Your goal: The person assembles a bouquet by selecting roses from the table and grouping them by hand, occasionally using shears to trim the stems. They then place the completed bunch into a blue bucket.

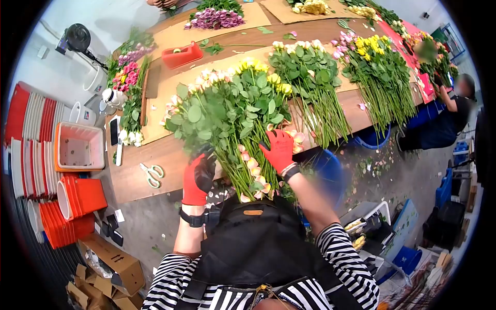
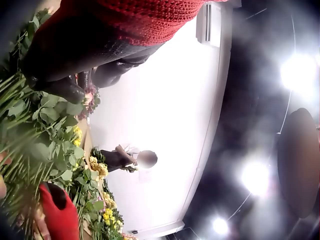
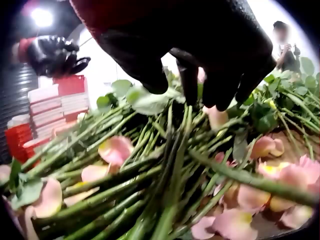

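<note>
A bundle of roses (image 1: pixel 227 111) with pink and yellow heads lies on the table, its green stems (image 3: pixel 115 195) toward the person. At its left side the red-and-black gloved left hand (image 1: pixel 199 178) is held with loosely bent fingers, holding nothing visible; it also shows in the right wrist view (image 3: pixel 52 56). The gloved right hand (image 1: pixel 280 151) is over the stems on the right. In the right wrist view its fingers (image 3: pixel 190 85) hang down, spread apart, just at the stems beside a pink petal (image 3: pixel 216 119); contact is unclear. Loose petals (image 3: pixel 116 150) lie among the stems.
More rose bunches (image 1: pixel 310 77) (image 1: pixel 380 67) lie to the right. Scissors (image 1: pixel 152 174), a phone (image 1: pixel 114 130) and a red tape dispenser (image 1: pixel 182 55) are on the table's left. A blue bin (image 1: pixel 326 178) stands below the edge; another person (image 1: pixel 449 116) is at far right.
</note>
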Motion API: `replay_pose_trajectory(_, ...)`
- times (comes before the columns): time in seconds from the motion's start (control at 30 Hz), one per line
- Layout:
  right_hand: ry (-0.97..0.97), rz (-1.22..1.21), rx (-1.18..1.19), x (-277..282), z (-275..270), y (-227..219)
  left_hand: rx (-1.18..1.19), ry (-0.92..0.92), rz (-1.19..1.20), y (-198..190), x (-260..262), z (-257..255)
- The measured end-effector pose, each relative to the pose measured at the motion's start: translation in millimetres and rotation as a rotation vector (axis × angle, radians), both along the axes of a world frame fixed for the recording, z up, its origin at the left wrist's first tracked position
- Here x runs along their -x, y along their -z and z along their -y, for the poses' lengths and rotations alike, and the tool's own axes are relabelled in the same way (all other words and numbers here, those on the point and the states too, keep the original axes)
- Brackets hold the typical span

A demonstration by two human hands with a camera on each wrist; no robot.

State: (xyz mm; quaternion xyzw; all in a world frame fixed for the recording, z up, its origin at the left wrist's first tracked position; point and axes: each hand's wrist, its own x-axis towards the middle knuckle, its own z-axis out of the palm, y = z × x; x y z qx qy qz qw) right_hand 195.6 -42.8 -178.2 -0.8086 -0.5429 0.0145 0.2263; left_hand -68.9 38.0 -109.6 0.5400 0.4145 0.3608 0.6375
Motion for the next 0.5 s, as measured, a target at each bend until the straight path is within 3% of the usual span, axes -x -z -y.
replay_pose_trajectory(0.07,0.144,0.080,0.160,13,-5,2,0.396,-0.054,0.466,7,4,0)
replay_pose_trajectory(0.17,0.225,-0.101,0.104,7,-9,35,0.469,-0.024,0.481,5,2,2)
replay_pose_trajectory(0.2,0.231,-0.328,-0.047,0,-10,51,0.566,-0.057,0.526,8,3,1)
replay_pose_trajectory(0.23,0.253,-0.443,-0.163,2,-8,28,0.519,-0.063,0.505,6,0,1)
replay_pose_trajectory(0.3,0.188,-0.185,-0.358,2,1,-2,0.426,-0.073,0.465,-8,-14,5)
replay_pose_trajectory(0.33,0.173,-0.091,-0.415,2,4,-13,0.368,-0.016,0.295,-21,-17,8)
replay_pose_trajectory(0.43,0.211,-0.225,-0.462,2,22,-27,0.448,-0.015,0.347,-30,-32,2)
replay_pose_trajectory(0.47,0.207,-0.151,-0.485,2,29,-34,0.335,0.029,0.359,-42,-38,1)
replay_pose_trajectory(0.5,0.151,-0.326,-0.478,1,36,-41,0.343,0.027,0.364,-46,-44,-3)
